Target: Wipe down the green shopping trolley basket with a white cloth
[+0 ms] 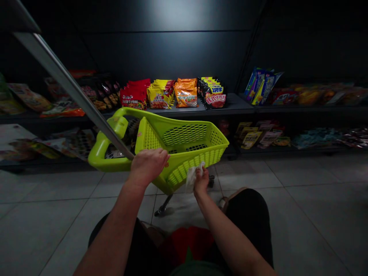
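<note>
My left hand lies over the near rim of a lime-green plastic shopping trolley basket, its fingers curled on the rim. My right hand pinches a crumpled white tissue or plastic piece just beside the basket's near corner. A grey metal trolley handle pole rises from the basket toward the upper left, ending close to my left hand. Dark packets lie inside the basket, partly hidden by its wall.
Dark store shelves ahead carry rows of snack packets in red, yellow and orange, with more packets on the lower shelf. Grey floor tiles spread around the trolley's small wheels. My dark-clothed knees show below.
</note>
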`<state>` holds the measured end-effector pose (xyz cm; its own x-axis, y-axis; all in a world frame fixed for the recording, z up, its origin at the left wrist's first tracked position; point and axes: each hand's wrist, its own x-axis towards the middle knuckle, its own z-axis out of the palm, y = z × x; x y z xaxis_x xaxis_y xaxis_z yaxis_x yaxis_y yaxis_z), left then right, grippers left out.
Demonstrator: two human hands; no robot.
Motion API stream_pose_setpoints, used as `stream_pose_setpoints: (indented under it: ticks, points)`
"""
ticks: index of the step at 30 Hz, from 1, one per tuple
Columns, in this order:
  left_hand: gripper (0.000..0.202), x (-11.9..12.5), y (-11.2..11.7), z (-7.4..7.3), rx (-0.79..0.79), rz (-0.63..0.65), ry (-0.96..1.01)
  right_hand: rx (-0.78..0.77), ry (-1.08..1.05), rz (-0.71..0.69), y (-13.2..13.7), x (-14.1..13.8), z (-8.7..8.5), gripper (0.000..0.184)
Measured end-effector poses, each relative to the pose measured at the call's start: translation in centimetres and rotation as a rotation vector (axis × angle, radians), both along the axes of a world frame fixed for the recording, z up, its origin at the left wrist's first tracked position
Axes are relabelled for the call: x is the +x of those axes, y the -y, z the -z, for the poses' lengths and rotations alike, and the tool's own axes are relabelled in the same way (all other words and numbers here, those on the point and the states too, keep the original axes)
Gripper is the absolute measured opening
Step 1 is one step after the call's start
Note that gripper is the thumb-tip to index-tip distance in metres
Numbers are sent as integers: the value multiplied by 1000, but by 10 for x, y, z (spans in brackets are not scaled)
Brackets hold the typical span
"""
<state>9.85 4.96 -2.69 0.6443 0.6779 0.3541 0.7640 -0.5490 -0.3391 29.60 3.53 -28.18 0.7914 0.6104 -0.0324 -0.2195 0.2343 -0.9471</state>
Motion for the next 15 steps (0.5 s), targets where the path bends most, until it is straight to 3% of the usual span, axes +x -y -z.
stream_pose_setpoints:
  ticks: [3, 8, 10, 15]
  points:
    - [36, 0, 1, 0, 3, -3, -6, -49, -27, -34, 7, 7, 1, 39]
    - [36, 0, 5, 1, 0, -11, 1, -51, -41, 252, -14, 86, -14, 50]
    - [36, 1, 6, 0, -18, -9, -3, -55, -22, 243, -16, 81, -11, 52]
    - [36, 2, 7, -2, -34, -28, -17, -72, 4, 65, 8, 18, 22, 42]
